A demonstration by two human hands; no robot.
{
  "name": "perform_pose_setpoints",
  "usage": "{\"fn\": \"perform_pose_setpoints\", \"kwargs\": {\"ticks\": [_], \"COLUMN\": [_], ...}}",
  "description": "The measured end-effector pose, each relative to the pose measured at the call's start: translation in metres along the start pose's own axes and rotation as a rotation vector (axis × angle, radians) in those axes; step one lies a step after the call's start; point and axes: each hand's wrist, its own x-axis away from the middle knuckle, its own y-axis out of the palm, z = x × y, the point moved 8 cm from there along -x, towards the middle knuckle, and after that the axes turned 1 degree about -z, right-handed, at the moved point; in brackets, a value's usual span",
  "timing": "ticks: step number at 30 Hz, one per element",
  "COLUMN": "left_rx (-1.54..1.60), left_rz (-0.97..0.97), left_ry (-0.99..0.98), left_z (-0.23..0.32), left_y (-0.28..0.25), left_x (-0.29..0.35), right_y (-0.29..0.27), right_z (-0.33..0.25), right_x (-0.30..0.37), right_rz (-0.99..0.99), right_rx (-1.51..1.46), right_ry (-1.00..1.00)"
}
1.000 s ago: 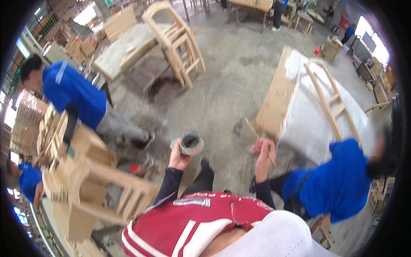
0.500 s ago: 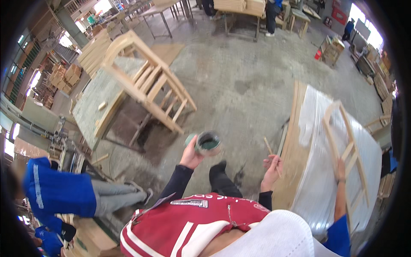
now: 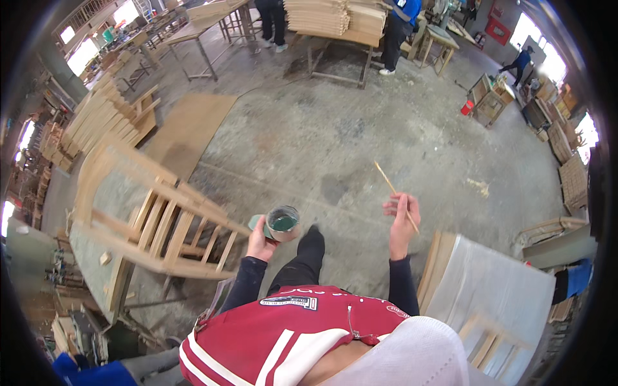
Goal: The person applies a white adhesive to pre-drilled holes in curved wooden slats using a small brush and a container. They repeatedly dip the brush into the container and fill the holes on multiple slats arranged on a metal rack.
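Fingers, left hand (image 3: 259, 246): wrapped about a small round pot (image 3: 287, 234), mouth upward, the undersides hidden behind its wall; interior dark green, contents hard to make out; a pale green piece beneath the fingers, not identifiable. Fingers, right hand (image 3: 403, 222): pinching a thin stick (image 3: 385, 177), slanted, upper end ahead and left of the fingertips, lower end showing past the hand; nature of its tip too small to tell. Left of the left fingers, apart: wooden chair frame (image 3: 168, 222), blurred, its far end running over a table (image 3: 87, 241) partly covered by it. Below and right of the right fingers: film-covered stack (image 3: 473, 264); on it a pale wooden frame (image 3: 492, 344), faint and cut off. Lower left of the left fingers: blue garment (image 3: 96, 375), cropped by the rim. Against half a second ago: grips unchanged; chair frame now farther left; left-hand co-worker, then largely visible, reduced to fragments; arm on the wooden frame gone from view.
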Motion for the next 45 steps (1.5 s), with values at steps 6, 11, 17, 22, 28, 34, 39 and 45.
{"fn": "perform_pose_setpoints", "kwargs": {"ticks": [6,11,17,22,28,34,39,45], "left_rx": [-0.143,-0.450,-0.406,-0.327,-0.270,-0.134,-0.175,0.084], "left_rz": [-0.231,-0.399,-0.363,-0.287,-0.309,-0.211,-0.227,-0.218], "left_ry": [-0.235,-0.308,-0.331,-0.376,-0.251,-0.165,-0.160,0.089], "left_z": [-0.013,-0.014,-0.062,-0.074,-0.054,-0.056,-0.020,0.041], "left_y": [0.247,0.437,0.575,0.685,0.798,0.952,1.145,1.250], "left_x": [-0.174,-0.297,-0.472,-0.564,-0.728,-0.892,-0.966,-1.075], "right_y": [-0.062,-0.153,-0.211,-0.170,-0.096,-0.086,-0.075,0.011], "right_z": [0.033,0.073,0.146,0.160,0.185,0.240,0.267,0.344], "right_x": [-0.176,-0.274,-0.453,-0.682,-0.940,-1.146,-1.337,-1.548], "right_rz": [0.288,0.578,0.754,0.578,0.176,0.075,-0.033,-0.269], "right_rx": [0.132,0.243,0.264,0.149,0.090,0.108,0.140,0.078], "right_ry": [0.068,0.096,0.149,0.104,0.004,0.058,0.078,0.095]}}
